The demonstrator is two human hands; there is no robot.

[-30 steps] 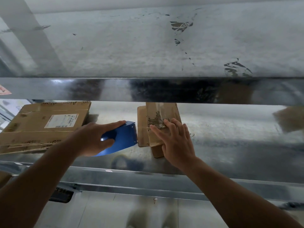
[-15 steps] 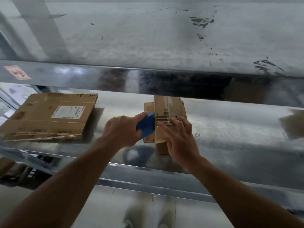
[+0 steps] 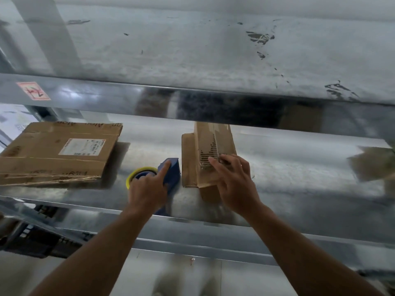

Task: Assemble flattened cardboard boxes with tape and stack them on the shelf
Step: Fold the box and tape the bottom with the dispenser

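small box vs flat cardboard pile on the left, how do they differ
The small box is partly folded up; the flat pile lies collapsed. The flat pile bears a white label; the small box shows torn corrugation. The right hand touches the small box, not the flat pile. Both are brown cardboard.

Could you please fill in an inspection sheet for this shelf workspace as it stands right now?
Surface: shiny, scuffed metal shelf, below an upper shelf.
Job's things: small cardboard box lying on the metal shelf, with a torn strip on top; blue tape dispenser with a yellow-edged roll, just left of the box; stack of flattened cardboard at the far left.
Clutter: blurred brown cardboard at the right edge.
Grippers: left hand grips the tape dispenser, index finger along its top; right hand rests its fingers on the small cardboard box.
Cables: nothing seen.
Surroundings: red sticker on the upper shelf's front edge; dark crate lower left.
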